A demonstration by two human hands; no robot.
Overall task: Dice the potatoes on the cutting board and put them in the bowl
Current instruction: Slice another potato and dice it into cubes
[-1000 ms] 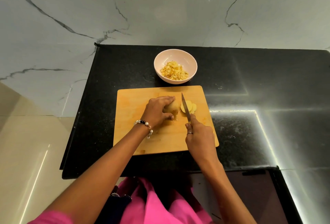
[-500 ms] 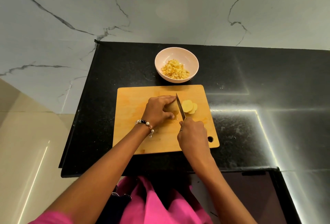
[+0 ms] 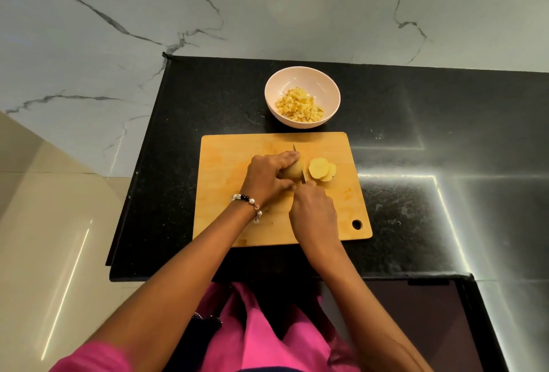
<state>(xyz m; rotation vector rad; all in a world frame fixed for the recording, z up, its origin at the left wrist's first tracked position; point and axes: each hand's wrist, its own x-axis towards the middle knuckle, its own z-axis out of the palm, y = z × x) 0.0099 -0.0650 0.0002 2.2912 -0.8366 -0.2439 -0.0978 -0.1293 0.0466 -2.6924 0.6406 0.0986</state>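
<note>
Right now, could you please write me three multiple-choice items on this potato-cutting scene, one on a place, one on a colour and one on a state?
1. Where does the bowl stand?
A. On the black counter beyond the cutting board
B. On the cutting board
C. On the floor

2. What colour is the cutting board?
A. White
B. Light wooden brown
C. Green

3. What is the left hand doing?
A. Resting flat on the counter
B. Lifting the bowl
C. Holding the potato on the board

Answers:
1 A: the bowl stands on the counter past the board's far edge.
2 B: the board is wood-toned.
3 C: its fingers curl round the potato beside the knife that the right hand grips.
</note>
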